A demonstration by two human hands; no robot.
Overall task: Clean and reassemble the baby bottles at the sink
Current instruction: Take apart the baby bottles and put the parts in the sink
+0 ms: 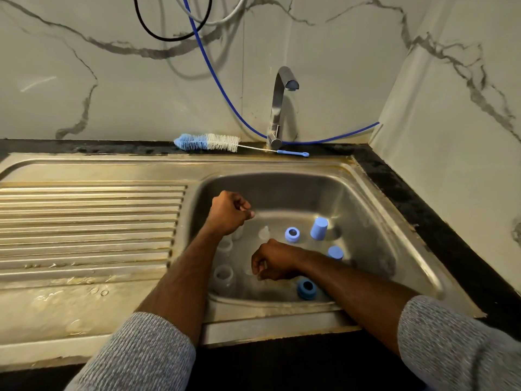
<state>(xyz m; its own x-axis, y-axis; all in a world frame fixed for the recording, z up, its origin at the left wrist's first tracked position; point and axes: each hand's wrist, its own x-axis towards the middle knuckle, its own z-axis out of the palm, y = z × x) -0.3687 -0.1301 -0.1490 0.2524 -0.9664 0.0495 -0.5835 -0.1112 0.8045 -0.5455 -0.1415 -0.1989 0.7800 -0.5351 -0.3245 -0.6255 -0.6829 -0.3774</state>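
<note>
Two bare hands reach into a steel sink holding taken-apart baby bottle pieces.

The left hand (pixel 229 211) hovers over the far left of the sink (pixel 366 221) basin, its fingers curled into a fist with nothing visible in it. The right hand (pixel 272 263) is nearer and lower, fingers curled downward; whether it grips anything cannot be told. A clear bottle (pixel 224 277) stands open-topped at the near left, another clear bottle (pixel 225 245) just beyond it. A clear teat (pixel 264 233) sits mid-basin. To the right lie a blue ring (pixel 292 234), a blue cap (pixel 319 228), a second blue cap (pixel 335 252), and nearest, a darker blue ring (pixel 306 288). A bottle brush (pixel 208 142) lies on the far ledge beside the tap (pixel 279 108).
</note>
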